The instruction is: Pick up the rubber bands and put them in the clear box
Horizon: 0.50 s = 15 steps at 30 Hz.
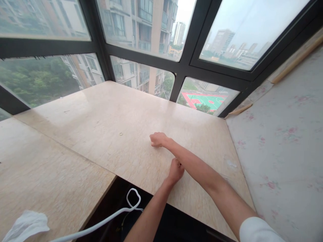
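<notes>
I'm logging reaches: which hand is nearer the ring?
Right. The right hand is right of the ring in the picture; the left hand is farther right and lower.

The one view comes from the person's head and faces forward and down, at a slant, across a beige marbled stone worktop (101,111). It is wide, reaching from the near edge below to the dark grey metal window frame (143,57) above, with the white flower-patterned wall (285,154) at right. Through the glass it looks down on a red-and-green sports court (207,101). The bare left hand (176,171) is nearer the lens than the bare right hand (158,139).
</notes>
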Available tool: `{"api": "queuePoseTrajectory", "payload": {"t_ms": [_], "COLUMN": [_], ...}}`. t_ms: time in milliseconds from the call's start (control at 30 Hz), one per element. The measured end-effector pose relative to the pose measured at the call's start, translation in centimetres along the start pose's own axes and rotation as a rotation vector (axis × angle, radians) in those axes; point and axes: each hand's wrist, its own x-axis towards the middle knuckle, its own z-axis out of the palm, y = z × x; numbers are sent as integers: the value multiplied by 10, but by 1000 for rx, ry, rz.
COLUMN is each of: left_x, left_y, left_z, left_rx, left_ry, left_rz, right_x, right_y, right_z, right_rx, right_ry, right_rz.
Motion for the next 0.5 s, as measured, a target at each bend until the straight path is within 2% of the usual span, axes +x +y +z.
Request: {"api": "queuePoseTrajectory", "payload": {"t_ms": [100,200,300,367,433,500], "left_x": [2,3,2,2,2,2], "left_y": [1,3,4,5,5,5], "left_z": [0,-1,-3,-3,-3,-3], "left_rx": [46,75,95,95,81,60], "left_ry": [46,54,38,24,16,15], "left_rz": [41,67,76,90,141,200], "right_x": [-28,-65,-110,-142,-177,-210], "right_y": [12,21,30,37,44,54], "right_z": [1,4,11,16,22,28], "right_rx": [166,353,528,751,991,1113], "right_ry": [61,183,322,432,552,645], "right_rz": [0,7,53,81,106,162]}}
